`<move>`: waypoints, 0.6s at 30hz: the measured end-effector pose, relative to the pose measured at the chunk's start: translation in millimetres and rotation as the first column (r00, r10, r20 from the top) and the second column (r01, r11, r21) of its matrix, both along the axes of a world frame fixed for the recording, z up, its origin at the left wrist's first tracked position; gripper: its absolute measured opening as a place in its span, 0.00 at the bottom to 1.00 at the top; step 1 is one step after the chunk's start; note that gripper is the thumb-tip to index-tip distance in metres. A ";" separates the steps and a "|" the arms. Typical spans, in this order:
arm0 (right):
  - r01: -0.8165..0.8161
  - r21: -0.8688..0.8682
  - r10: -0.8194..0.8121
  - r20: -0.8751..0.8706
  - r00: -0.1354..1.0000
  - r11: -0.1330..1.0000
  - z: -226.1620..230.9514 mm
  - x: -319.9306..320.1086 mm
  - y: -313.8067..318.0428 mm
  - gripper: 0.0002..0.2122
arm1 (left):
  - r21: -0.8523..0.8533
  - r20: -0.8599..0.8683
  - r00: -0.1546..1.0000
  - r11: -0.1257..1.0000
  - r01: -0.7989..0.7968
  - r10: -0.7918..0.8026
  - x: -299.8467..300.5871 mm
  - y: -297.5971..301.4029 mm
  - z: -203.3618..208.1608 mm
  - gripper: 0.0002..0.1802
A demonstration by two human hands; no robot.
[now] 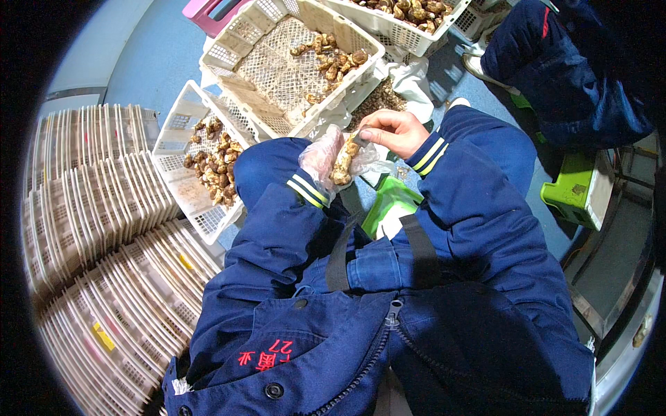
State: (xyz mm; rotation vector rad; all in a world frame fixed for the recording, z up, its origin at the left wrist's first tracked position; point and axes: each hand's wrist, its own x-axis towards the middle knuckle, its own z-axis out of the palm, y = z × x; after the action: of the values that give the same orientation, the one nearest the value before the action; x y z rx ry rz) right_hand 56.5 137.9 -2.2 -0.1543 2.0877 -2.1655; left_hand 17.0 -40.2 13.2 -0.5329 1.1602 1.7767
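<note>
Above my lap, my left hand (322,154), in a thin clear plastic glove, is closed round a pale brown-stained mushroom (343,166). The mushroom is tilted, its thick end toward me. My bare right hand (395,132) meets its upper end, thumb and fingers pinched together. A small dark edge shows at those fingertips, too small to name. Just beyond my hands stands a white plastic crate (326,111) with several mushrooms (336,66) along its right side. Left of my knee, a tilted white crate (170,149) holds a heap of brown mushrooms (218,170).
Stacked white crates (104,208) fill the left side. Another crate of mushrooms (416,14) stands at the far right, beside a person's leg (555,76) in dark blue. A green stool (579,187) is at right, a pink stool (208,14) far left. Dark crumbs (378,100) lie beyond my hands.
</note>
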 end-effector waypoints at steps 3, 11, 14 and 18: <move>0.056 0.066 -0.066 0.160 0.985 0.996 4.6 -0.7 2.0 0.08 | -0.022 -0.108 0.986 0.992 0.122 -0.124 2.8 -6.6 14.7 0.26; 0.413 0.107 -0.388 -0.198 0.900 0.905 2.3 -7.8 4.7 0.09 | 0.121 -0.244 0.969 0.991 0.060 -0.029 1.8 -1.7 -15.0 0.21; 0.301 0.241 -0.262 -0.178 0.948 0.923 17.2 0.0 -5.6 0.08 | 0.089 -0.206 0.978 0.995 0.036 -0.016 -0.6 -8.3 -13.2 0.21; 0.476 0.410 -0.386 -0.285 0.877 0.778 18.9 -2.1 1.9 0.06 | 0.052 -0.212 0.977 0.998 0.043 -0.031 -1.2 -5.5 -15.2 0.20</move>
State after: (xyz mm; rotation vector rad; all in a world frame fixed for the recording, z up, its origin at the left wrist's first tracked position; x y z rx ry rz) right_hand 54.5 139.8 16.6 0.2100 2.9373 -1.8062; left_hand 15.8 -45.7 -1.9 -0.2922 1.2515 1.8616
